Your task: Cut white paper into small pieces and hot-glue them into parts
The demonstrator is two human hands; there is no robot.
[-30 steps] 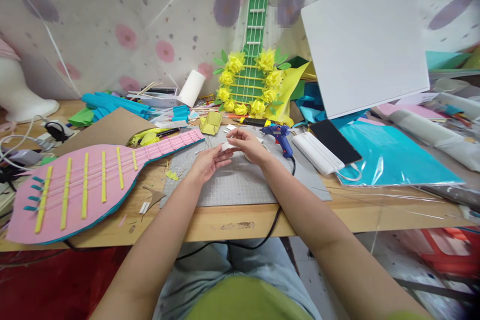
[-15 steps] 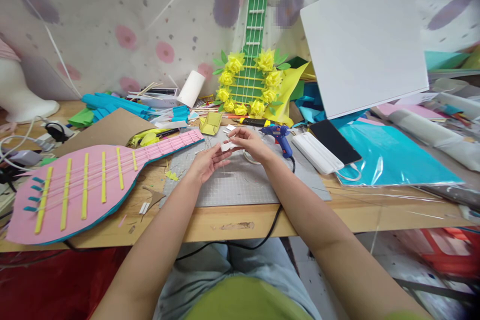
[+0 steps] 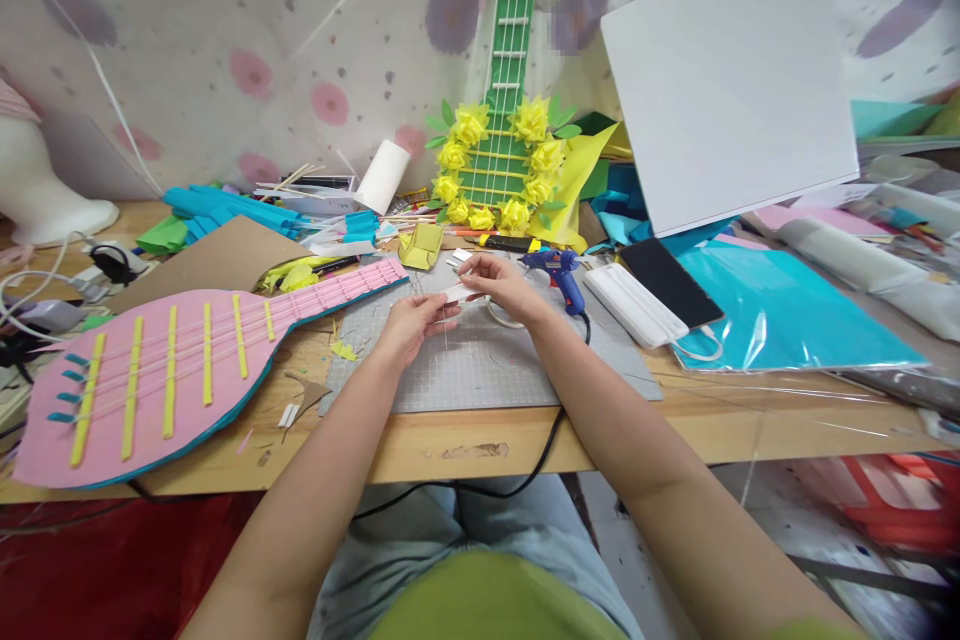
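Note:
Above the grey cutting mat [image 3: 480,380], my left hand [image 3: 414,325] and my right hand [image 3: 501,286] hold a small white strip [image 3: 457,292] between them. The strip looks like paper or foam; I cannot tell which. Fingers of both hands are closed at its two ends. A thin wire or thread [image 3: 446,332] hangs below my left fingers. Just right of my right hand lies a blue glue gun [image 3: 559,272] on the mat. Left of my hands rests a pink paper guitar [image 3: 187,360] with yellow strips across its body.
A green paper guitar [image 3: 495,160] with yellow flowers stands at the back. On the right are a white power bank [image 3: 637,305], a black phone [image 3: 667,280], blue sheets [image 3: 787,310] and a tilted white board [image 3: 735,90]. A black cable [image 3: 551,445] runs over the table edge.
My left fingers have shifted slightly and come closer together around the strip. The right hand has barely moved, and the things on the table lie as before.

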